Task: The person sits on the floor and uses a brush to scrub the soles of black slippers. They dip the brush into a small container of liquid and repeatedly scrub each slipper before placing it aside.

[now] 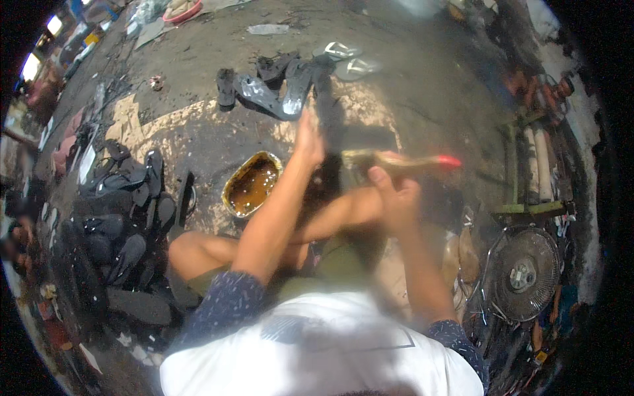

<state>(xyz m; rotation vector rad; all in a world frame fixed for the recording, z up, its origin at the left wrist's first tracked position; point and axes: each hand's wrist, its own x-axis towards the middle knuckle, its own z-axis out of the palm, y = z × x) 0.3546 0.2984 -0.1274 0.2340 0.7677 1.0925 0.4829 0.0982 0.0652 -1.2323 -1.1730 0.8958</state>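
My left hand (309, 138) is stretched forward, seen edge-on, against a dark, flat, sole-like piece (328, 112) that it seems to grip; blur hides its outline and my fingertips. In my right hand (399, 198) is a brush (422, 162), its red-tipped handle pointing right and its head turned toward my left hand. A tub of amber-brown, glue-like liquid (254, 183) stands on the ground left of my left forearm. Just beyond my left hand lie several black sandal soles (261, 92), some with a wet shine.
Black sandals and soles are heaped at my left (119, 231). Two pale-strapped slippers (356, 67) lie farther ahead. A round fan (523, 272) and a green metal frame (528, 208) stand at my right. A red basin (183, 13) sits at the far left.
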